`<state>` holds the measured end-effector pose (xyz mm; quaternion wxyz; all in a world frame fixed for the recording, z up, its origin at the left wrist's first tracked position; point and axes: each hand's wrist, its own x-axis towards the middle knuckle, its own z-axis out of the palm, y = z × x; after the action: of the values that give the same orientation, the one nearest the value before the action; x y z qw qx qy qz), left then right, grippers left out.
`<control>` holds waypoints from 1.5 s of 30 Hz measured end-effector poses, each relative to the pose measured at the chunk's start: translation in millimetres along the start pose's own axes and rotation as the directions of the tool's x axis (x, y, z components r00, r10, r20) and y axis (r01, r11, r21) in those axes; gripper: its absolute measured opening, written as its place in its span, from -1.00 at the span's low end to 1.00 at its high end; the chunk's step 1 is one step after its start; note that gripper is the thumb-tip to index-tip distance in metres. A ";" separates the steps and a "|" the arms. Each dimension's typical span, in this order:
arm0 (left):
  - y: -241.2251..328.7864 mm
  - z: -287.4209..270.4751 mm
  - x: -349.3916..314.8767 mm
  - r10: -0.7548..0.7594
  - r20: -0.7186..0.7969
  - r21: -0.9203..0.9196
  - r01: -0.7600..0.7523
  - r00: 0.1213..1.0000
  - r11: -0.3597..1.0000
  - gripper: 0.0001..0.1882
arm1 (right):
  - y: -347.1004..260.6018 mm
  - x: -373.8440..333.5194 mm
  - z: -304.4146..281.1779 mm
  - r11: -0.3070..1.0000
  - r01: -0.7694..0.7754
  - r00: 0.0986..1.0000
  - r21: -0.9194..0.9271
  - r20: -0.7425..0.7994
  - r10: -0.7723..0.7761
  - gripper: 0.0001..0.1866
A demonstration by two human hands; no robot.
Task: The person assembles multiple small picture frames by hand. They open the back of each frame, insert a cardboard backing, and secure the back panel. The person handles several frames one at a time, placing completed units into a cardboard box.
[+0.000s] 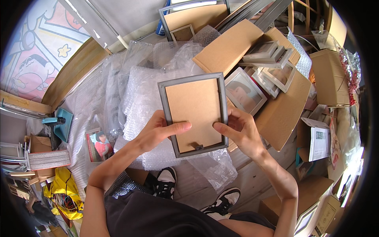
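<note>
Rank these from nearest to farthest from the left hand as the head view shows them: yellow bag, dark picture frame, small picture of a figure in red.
1. Dark picture frame: in the left hand, at the view's middle.
2. Small picture of a figure in red: left of that hand.
3. Yellow bag: farthest, lower left.

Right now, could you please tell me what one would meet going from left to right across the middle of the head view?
Teal dustpan, picture of a figure in red, left hand, brown-backed grey frame, right hand, white-faced box.
</note>
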<state>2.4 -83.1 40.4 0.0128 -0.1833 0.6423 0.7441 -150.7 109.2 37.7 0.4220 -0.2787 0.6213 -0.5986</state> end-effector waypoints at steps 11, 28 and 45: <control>9.6 14.5 3.1 -0.009 0.024 0.161 0.005 1.000 0.987 -0.70 | -10.8 -0.4 15.1 0.970 0.117 0.988 -0.211 -0.071 -0.135 -0.39; -11.5 -40.3 -11.1 -0.025 -0.197 -0.431 -0.064 0.980 0.900 -0.63 | 8.1 -34.3 9.4 0.930 0.067 0.997 -0.360 0.054 -0.051 -0.61; -29.2 -53.2 -28.1 -0.096 -0.266 -0.542 -0.067 0.959 0.838 -0.68 | 98.8 -37.4 36.2 0.280 0.422 0.892 -0.862 0.450 0.043 -0.84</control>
<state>49.6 -123.0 15.0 -0.1261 -0.2885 0.3973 0.8620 -85.7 135.3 -49.2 0.2132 -0.6582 0.7157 -0.0953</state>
